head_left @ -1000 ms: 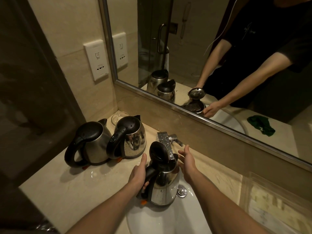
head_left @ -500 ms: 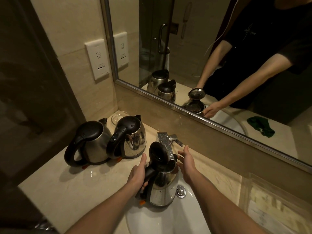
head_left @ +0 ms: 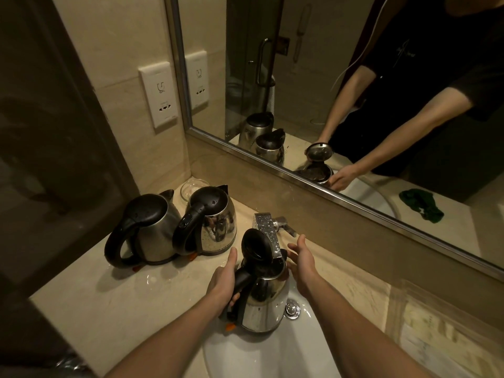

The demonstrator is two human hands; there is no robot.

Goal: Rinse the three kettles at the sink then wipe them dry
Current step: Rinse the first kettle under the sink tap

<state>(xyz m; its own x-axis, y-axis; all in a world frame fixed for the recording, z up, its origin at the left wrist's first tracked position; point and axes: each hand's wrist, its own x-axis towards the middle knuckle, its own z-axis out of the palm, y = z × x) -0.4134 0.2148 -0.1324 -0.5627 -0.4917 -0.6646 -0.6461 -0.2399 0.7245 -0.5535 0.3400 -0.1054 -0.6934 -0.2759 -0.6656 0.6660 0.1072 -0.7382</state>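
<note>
Over sink, left hand grips kettle, seemingly clear.

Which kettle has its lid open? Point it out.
The kettle over the sink, held by the left hand under the faucet. The two kettles on the counter have lids shut.
</note>
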